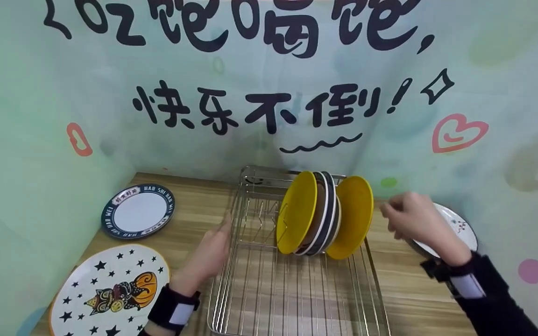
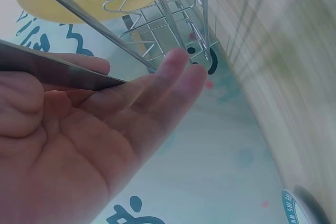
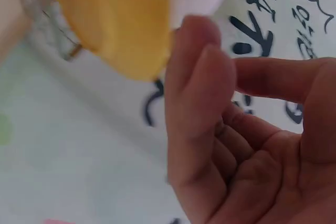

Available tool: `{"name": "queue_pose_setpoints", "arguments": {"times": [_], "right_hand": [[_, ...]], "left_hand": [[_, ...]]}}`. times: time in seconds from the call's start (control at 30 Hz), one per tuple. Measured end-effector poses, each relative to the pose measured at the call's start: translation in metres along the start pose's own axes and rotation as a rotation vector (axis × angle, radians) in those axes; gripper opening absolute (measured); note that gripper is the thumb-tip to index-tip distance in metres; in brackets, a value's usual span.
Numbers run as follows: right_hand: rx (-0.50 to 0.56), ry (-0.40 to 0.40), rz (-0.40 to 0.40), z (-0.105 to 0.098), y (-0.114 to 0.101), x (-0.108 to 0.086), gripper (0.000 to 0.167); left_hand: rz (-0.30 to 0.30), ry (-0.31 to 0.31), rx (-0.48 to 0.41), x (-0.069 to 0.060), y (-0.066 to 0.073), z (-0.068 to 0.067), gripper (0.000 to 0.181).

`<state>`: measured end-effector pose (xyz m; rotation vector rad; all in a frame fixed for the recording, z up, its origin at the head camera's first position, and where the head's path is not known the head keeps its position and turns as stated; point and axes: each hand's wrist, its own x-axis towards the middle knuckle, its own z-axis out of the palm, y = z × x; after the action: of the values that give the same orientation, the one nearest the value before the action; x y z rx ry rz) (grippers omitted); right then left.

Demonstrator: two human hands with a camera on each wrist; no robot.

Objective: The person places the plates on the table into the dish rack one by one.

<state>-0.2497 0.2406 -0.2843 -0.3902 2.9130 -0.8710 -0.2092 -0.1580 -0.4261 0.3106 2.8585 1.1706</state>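
Note:
A wire dish rack [image 1: 378, 289] holds several plates on edge, with a yellow plate [image 1: 297, 214] at the left of the row and another yellow plate [image 1: 357, 214] at its right. Dark-rimmed plates [image 1: 329, 214] stand between them. My left hand [image 1: 208, 252] is at the rack's left side; its thumb and fingers pinch a flat metal strip [image 2: 63, 72] there, two fingers stretched out straight. To the right of the row my right hand [image 1: 411, 219] hovers apart from the plates, fingers loosely bent and holding nothing. The right wrist view shows the yellow plate blurred beyond the fingertips.
On the wooden table's left lie a blue-rimmed white plate [image 1: 140, 210] and a large star-patterned plate [image 1: 110, 289]. A white plate [image 1: 458, 228] lies at the right, partly behind my right hand. A printed cloth [image 1: 259, 149] hangs behind the rack.

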Motion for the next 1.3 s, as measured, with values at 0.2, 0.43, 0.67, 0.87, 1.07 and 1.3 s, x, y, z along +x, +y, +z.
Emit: {"name": "queue_pose_setpoints", "arguments": {"times": [0.2,0.43,0.67,0.87,1.07,1.3], "right_hand": [[0.144,-0.186,0.098,0.035,0.051,-0.022,0.031],[0.316,-0.14,0.073,0.089,0.074,-0.033,0.034],[0.497,0.047,0.116,0.106,0.071,-0.035,0.037],[0.438,0.157,0.083,0.114,0.066,-0.032,0.026],[0.231,0.26,0.008,0.125,0.063,-0.03,0.037],[0.151,0.303,0.004,0.127,0.06,-0.026,0.04]], "left_hand": [[-0.041,-0.019,-0.025,0.001,0.002,0.0,0.065],[-0.041,-0.007,-0.034,0.0,-0.003,0.002,0.06],[-0.031,-0.003,-0.001,0.0,-0.003,0.002,0.06],[0.032,0.026,0.057,0.002,0.0,0.001,0.06],[0.007,0.008,0.065,0.002,0.003,0.001,0.06],[-0.02,-0.018,0.062,0.0,0.004,-0.005,0.056]]}}
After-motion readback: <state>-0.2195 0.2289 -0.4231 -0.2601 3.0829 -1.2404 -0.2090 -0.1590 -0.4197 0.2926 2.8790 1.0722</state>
